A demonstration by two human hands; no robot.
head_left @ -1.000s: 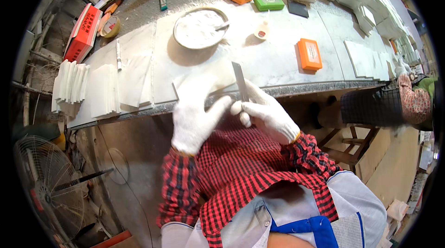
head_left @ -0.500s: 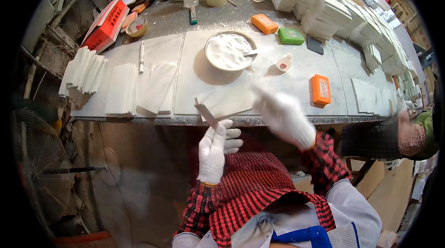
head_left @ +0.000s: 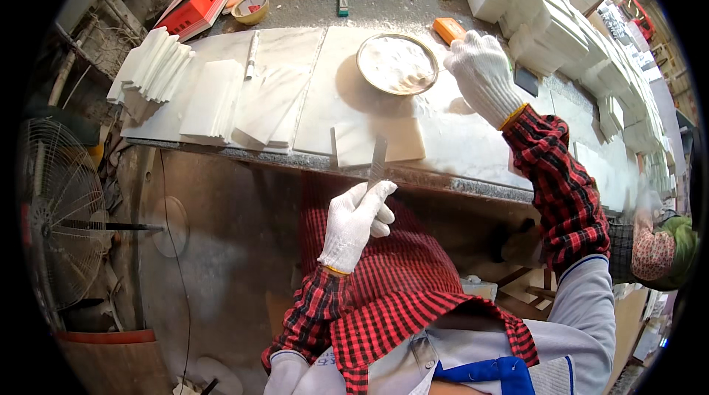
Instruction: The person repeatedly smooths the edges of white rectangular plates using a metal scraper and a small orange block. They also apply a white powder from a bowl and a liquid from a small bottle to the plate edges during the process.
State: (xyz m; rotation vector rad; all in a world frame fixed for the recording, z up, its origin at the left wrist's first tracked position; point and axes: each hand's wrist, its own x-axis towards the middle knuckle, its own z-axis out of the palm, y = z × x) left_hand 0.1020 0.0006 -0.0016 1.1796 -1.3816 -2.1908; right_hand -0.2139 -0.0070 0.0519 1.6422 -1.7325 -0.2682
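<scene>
1. Seemingly mid-handling, the left hand (head_left: pixel 353 225) pinches a thin grey strip (head_left: pixel 377 161) near-upright before the white tile (head_left: pixel 405 138) on the table (head_left: pixel 476 152).
2. Any next move into the bowl (head_left: pixel 359 64) calls for clearing its rim.
3. The right hand (head_left: pixel 481 76) has fingers curled; what they hold, if anything, is hidden.

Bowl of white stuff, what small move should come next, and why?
Perhaps move the right hand left toward the bowl: that hand appears just right of the rim, while the left hand holds the thin strip.
</scene>
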